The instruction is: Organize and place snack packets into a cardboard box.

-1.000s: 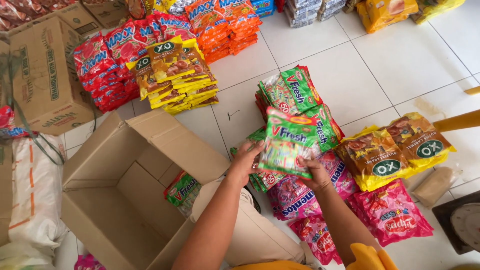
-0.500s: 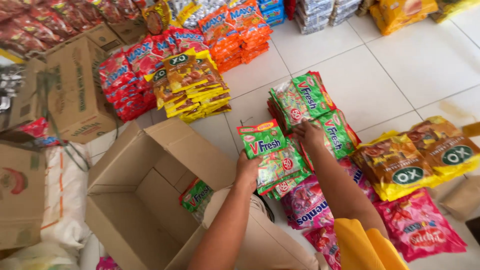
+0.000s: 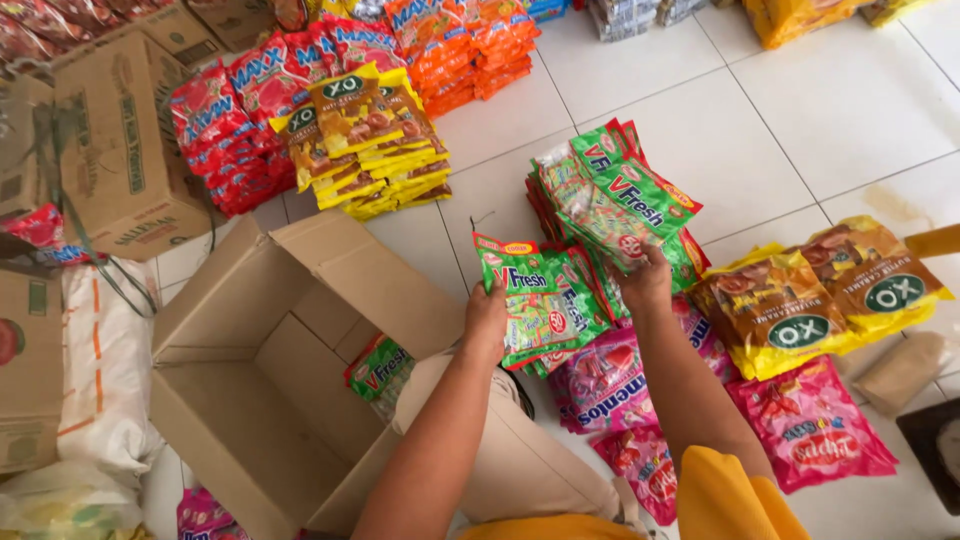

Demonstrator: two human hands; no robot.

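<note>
While both hands work among green candy packets on the white tiled floor, the scene runs like this:

Far left: a closed cardboard carton (image 3: pixel 115 150) stands by a white sack (image 3: pixel 105 370), which lies on the floor beside the open box.

Open box: a brown cardboard box (image 3: pixel 250 400) sits with its flaps spread — one green packet (image 3: pixel 378 367) lies inside against the right wall.

Behind the box: red sweet bags (image 3: pixel 225 130) are stacked next to a pile of yellow-and-brown bags (image 3: pixel 375 140), with orange packs (image 3: pixel 470 45) further back.

Left hand: the left hand (image 3: pixel 487 318) grips a fanned bundle of green packets (image 3: pixel 540 300) at its left edge, fingers closed around it. The bundle is lifted and tilted, just right of the box's near flap and above the pink bags.

Right hand: the right hand (image 3: pixel 648 282) rests on the green packet stack (image 3: pixel 610 200), fingers curled over its lower edge — whether it pinches a packet or only presses on it, I cannot tell.

Below the hands: pink sweet bags (image 3: pixel 600 385) lie flat on the tiles, partly under the forearms.

Right: two large yellow-and-brown bags (image 3: pixel 820 295) lie side by side, touching the green stack's right side, with a pink bag (image 3: pixel 815 430) just below them.
</note>
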